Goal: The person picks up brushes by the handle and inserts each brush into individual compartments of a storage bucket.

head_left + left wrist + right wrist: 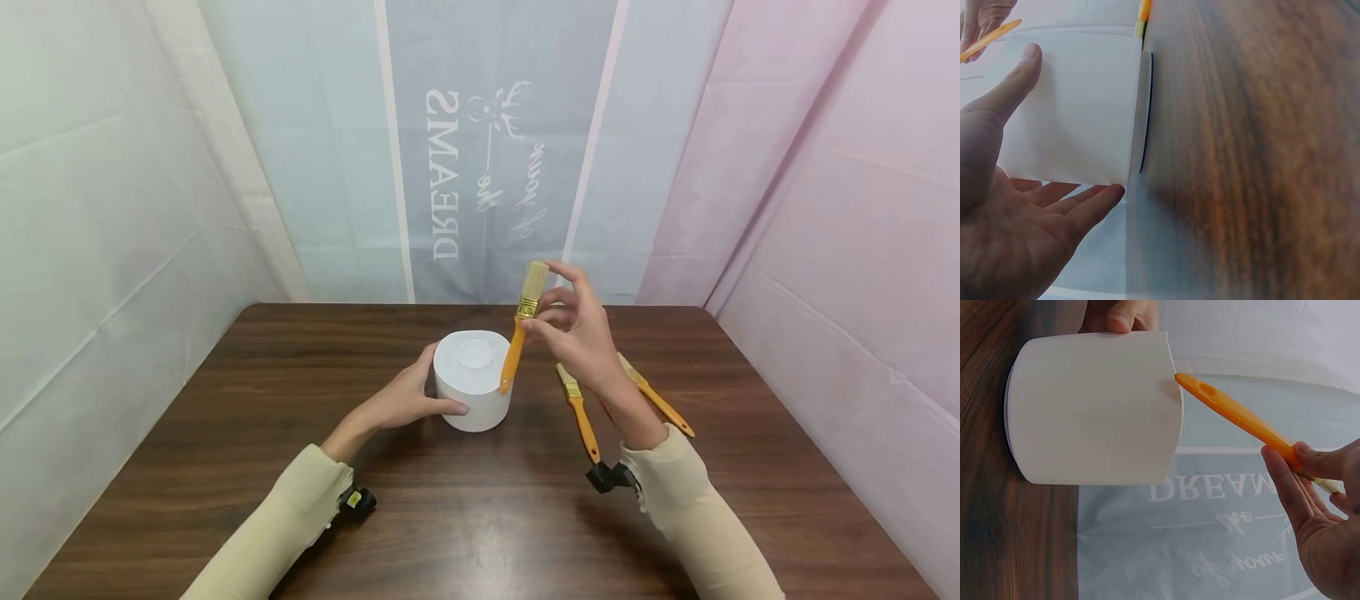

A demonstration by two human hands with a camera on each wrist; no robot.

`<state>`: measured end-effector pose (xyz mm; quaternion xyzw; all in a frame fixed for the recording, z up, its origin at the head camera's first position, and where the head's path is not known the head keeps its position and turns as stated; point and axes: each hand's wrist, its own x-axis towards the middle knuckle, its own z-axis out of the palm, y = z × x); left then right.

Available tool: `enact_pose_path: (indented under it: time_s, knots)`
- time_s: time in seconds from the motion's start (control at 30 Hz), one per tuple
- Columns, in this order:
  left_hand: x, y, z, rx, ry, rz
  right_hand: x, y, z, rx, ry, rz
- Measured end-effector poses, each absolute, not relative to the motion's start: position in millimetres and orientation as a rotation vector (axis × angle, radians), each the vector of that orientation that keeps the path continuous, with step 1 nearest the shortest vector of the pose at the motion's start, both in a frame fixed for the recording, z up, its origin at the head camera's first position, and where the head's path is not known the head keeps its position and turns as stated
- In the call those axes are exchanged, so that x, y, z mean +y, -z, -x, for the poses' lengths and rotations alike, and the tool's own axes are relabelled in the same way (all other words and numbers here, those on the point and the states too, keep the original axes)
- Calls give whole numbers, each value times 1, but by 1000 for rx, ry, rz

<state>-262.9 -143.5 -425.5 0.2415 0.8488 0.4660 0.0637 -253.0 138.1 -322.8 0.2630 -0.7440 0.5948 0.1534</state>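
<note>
Sleeves [273, 517] front a white canister [468, 381], left hand [408, 396] gripping it; right hand [577, 325] pinches a paintbrush [517, 343] (bristles [535, 280] up), which rim [474, 393] contact could dislodge.

White container [480, 375] smooth and matt, plastic by its look. Raised brush [528, 307] has a glossy orange handle [513, 354], plastic-looking, a shiny brass-toned metal ferrule [527, 309] and pale, fibrous bristles [535, 280]; brushes to the right [579, 408] look of the same materials. Tabletop [480, 500] dark wood grain, smooth, soft sheen; far backdrop [322, 150] creased cloth, sleeves [277, 525] matt cloth.
</note>
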Motion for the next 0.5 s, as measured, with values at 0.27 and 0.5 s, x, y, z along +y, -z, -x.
enact_pose_path:
  time_s: [0.27,0.5]
  knots:
    - [-144,426,263,2581,-1394,-718,135,324,252,-2071,-1698,-765]
    - [-144,425,262,2585,-1389,-706,135,327,252,-2023,-1662,-776]
